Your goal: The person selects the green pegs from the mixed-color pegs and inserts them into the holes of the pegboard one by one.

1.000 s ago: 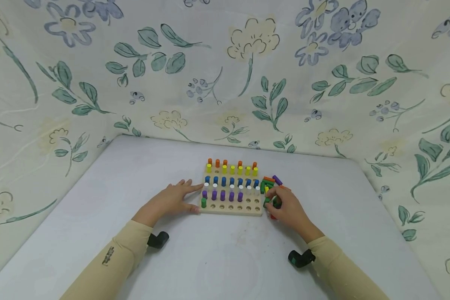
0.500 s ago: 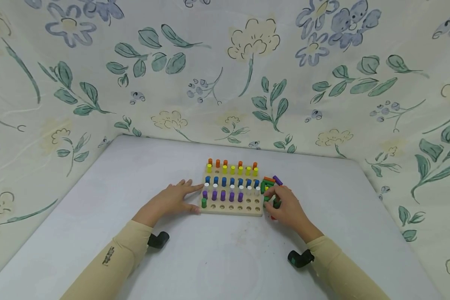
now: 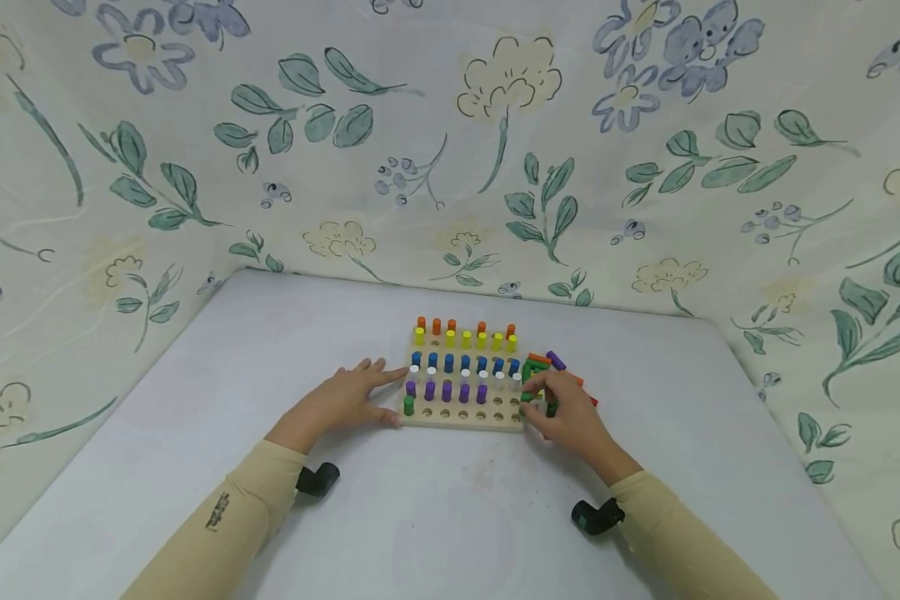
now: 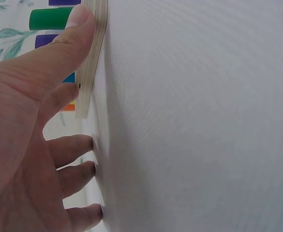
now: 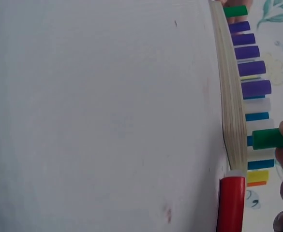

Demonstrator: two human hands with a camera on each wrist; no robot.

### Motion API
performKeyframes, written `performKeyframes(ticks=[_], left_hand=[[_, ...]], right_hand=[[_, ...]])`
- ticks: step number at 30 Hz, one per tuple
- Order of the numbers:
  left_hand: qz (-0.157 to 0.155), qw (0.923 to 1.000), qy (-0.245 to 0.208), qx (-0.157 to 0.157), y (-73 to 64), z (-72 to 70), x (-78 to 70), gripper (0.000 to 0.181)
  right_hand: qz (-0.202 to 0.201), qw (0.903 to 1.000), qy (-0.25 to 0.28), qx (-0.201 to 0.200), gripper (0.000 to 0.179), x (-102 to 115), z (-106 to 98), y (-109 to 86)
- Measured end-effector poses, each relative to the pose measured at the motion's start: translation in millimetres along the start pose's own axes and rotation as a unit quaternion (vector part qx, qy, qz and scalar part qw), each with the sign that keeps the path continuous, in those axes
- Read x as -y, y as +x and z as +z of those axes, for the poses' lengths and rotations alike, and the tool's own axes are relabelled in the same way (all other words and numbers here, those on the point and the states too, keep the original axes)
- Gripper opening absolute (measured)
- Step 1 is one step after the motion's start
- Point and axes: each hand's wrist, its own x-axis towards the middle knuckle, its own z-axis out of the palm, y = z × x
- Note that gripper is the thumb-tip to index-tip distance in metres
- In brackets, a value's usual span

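A wooden pegboard (image 3: 457, 426) lies on the table, with rows of orange, yellow, blue, white and purple pegs standing in it. One green peg (image 3: 408, 406) stands at its front left corner; other holes of that front row show bare. My left hand (image 3: 345, 398) rests at the board's left side, fingers spread. In the left wrist view its thumb (image 4: 78, 17) lies on the board's edge beside that green peg. Between thumb and fingertips my right hand (image 3: 570, 412) pinches another green peg (image 5: 268, 139), held over the board's right edge.
Loose pegs lie in a pile right of the board, partly hidden by the right hand, among them a purple peg (image 3: 556, 360) and an orange peg (image 3: 539, 359). A red peg (image 5: 231, 205) lies close to the board. Flowered cloth (image 3: 450, 167) hangs behind the table.
My right hand has moved slightly left from the pile to the board's right edge, with the green peg in its fingertips. The left hand has stayed in place.
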Motion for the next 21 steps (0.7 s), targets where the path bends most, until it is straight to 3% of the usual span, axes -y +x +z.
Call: performKeyframes(ticks=[21], left_hand=[[-0.002,1.0000,-0.001,-0.004,0.6,1.8,2.2,0.087]], right_hand=[[-0.042,0.9988,0.021,0.016,0.022,20.7,23.5,10.5]])
